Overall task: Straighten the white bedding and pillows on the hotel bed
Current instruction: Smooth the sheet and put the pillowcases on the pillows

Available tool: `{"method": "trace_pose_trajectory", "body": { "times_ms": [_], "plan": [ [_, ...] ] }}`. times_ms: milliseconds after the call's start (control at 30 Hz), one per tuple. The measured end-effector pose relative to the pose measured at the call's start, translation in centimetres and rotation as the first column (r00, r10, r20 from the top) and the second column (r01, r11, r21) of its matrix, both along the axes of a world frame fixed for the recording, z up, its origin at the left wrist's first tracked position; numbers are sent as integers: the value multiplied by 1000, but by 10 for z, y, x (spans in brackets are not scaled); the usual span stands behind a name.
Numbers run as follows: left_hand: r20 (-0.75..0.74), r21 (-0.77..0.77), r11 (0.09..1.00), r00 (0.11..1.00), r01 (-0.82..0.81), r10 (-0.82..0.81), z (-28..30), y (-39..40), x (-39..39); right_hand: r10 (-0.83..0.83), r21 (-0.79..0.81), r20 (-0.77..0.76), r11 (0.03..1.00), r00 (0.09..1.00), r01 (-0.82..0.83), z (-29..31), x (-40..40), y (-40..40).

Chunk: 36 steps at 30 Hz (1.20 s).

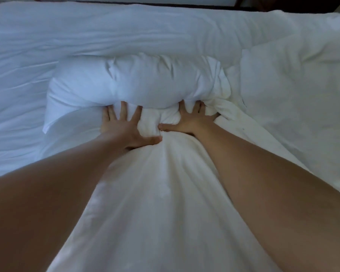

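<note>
A plump white pillow (137, 83) lies across the middle of the bed, its right end bunched into loose folds of pillowcase. My left hand (126, 126) presses flat with fingers spread on white fabric just below the pillow's near edge, fingertips tucked under the bulge. My right hand (190, 119) is spread the same way a little to the right, fingertips also at the pillow's edge. A white duvet (155, 203) runs from my hands down toward me in long creases. Neither hand grips anything.
A wrinkled white sheet (18, 79) covers the left side of the bed. A second white pillow or folded duvet (292, 81) lies at the right. A dark headboard strip (165, 3) runs along the far edge.
</note>
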<state>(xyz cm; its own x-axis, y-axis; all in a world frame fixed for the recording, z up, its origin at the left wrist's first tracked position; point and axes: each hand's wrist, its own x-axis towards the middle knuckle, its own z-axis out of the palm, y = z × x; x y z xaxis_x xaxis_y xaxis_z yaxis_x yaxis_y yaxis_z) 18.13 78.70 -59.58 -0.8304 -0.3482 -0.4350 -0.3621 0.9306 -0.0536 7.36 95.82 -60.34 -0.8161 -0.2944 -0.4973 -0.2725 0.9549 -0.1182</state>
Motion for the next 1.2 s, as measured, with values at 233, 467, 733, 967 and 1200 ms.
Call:
{"method": "trace_pose_trajectory", "body": {
  "times_ms": [233, 467, 733, 967, 1200],
  "plan": [
    [-50, -60, 998, 999, 18, -21, 16, 39, 56, 15, 19, -131, 1000, 991, -12, 16, 87, 31],
    [-26, -64, 996, 997, 69, -71, 44, 106, 165, 43, -42, -113, 998, 993, -48, 52, 202, 99],
    [-143, -101, 995, 989, 13, -27, 56, 193, 302, 143, -160, -430, 960, 892, -231, 64, 343, 192],
    [-294, -38, 999, 956, -1, -10, 53, 247, 396, -97, -187, -354, 982, 930, 31, 64, 424, 264],
    [-312, -83, 995, 947, 46, -70, 51, 273, 447, 68, 11, 168, 997, 983, -71, 85, 404, 285]
  ]
}}
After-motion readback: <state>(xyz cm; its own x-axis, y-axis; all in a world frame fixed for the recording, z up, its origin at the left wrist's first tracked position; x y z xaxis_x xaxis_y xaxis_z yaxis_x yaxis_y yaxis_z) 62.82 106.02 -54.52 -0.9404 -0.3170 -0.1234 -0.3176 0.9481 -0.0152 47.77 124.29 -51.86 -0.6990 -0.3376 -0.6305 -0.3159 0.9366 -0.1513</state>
